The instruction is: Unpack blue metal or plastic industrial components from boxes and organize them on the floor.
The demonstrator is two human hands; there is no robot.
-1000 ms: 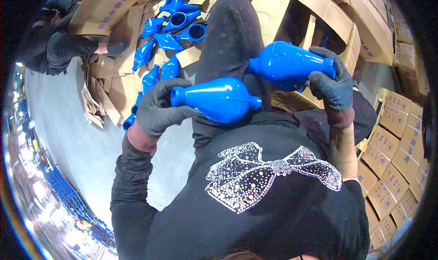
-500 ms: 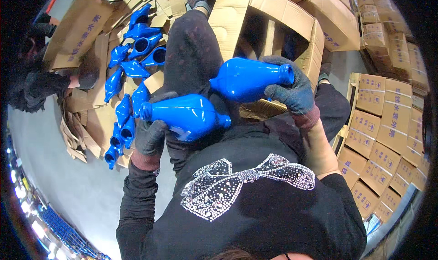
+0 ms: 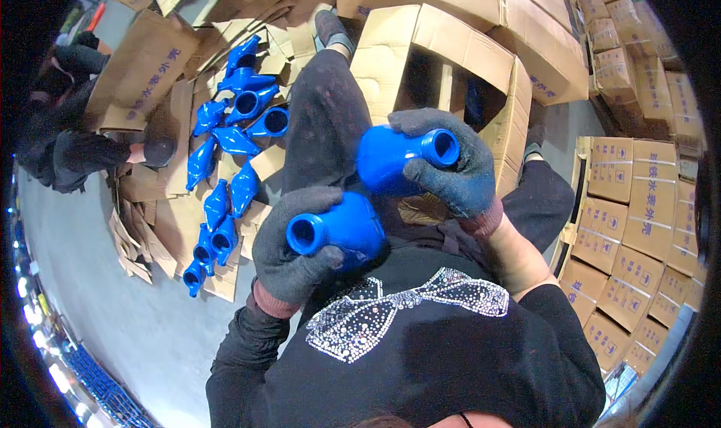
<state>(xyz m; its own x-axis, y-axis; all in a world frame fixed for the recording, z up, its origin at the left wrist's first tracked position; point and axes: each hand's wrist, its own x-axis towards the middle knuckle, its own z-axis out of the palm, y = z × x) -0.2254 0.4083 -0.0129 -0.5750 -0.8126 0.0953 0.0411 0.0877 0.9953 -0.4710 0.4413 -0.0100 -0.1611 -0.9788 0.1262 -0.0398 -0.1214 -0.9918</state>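
Observation:
My left hand [image 3: 279, 236], in a dark grey work glove, is wrapped round a glossy blue pipe fitting [image 3: 351, 229], a bulging hollow body with a round open neck. That neck tilts up at the left. My right hand [image 3: 469, 161], gloved as well, grips a second blue pipe fitting [image 3: 383, 158] by its neck, with the thumb below and the fingers over the top. Its round opening faces up and right. Both fittings are held apart above my lap, their far ends partly hidden. Several more blue pipe fittings [image 3: 239, 141] lie on flattened cardboard to the left.
An open cardboard box [image 3: 387, 49] stands between my legs, a blue thing inside it. Closed cartons [image 3: 616, 225] are stacked on a pallet at the right. At the far left, a person's dark-clothed leg [image 3: 90, 158] is beside a cardboard carton [image 3: 139, 71].
Both fittings have been turned so their round openings tip up into view. My left hand has moved right and lower, and my right hand has come slightly left. The whole view has shifted a little.

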